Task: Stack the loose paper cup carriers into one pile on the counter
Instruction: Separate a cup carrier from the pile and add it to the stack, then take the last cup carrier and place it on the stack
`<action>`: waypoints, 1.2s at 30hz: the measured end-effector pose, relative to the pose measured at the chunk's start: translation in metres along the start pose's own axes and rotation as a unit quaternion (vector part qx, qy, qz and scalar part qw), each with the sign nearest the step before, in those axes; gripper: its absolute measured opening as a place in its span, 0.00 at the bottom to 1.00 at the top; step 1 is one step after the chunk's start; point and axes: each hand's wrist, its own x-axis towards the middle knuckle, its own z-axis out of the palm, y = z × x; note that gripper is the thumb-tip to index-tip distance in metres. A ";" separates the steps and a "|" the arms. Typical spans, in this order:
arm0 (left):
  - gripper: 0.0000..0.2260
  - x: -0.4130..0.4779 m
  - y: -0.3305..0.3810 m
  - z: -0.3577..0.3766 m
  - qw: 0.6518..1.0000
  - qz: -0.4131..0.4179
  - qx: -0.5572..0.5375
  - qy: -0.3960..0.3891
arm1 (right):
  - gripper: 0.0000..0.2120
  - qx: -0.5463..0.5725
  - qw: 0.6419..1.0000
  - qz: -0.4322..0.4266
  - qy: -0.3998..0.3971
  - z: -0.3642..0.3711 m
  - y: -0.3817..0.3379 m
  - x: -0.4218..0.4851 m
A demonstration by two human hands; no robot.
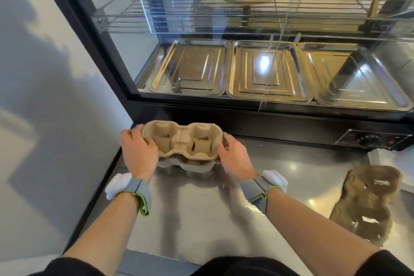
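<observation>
A beige two-cup paper carrier [182,139] is held level between both hands, just above another carrier [188,164] that lies on the steel counter [280,177]. My left hand [137,150] grips the top carrier's left end and my right hand [235,155] grips its right end. A darker brown loose carrier [369,201] lies upside down on the counter at the right, apart from both hands.
A glass-fronted display warmer [257,69] with three steel trays and wire racks stands right behind the carriers. Its black control panel [374,140] sits at the right. A grey wall [44,96] bounds the counter on the left. A white sheet [394,161] lies at far right.
</observation>
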 end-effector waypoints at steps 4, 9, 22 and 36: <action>0.17 0.001 -0.016 0.004 0.999 0.004 0.038 -0.039 | 0.21 -0.073 0.997 -0.017 0.015 0.015 0.000 0.003; 0.18 -0.006 -0.023 0.014 0.992 0.008 0.112 -0.065 | 0.25 -0.114 0.993 -0.002 0.014 0.020 0.011 0.006; 0.15 -0.040 0.057 0.057 0.954 0.268 0.025 -0.131 | 0.23 -0.092 0.991 0.035 0.089 -0.042 0.035 -0.005; 0.15 -0.143 0.173 0.137 0.869 0.380 -0.066 -0.309 | 0.22 -0.259 0.926 0.113 0.251 -0.151 0.114 -0.078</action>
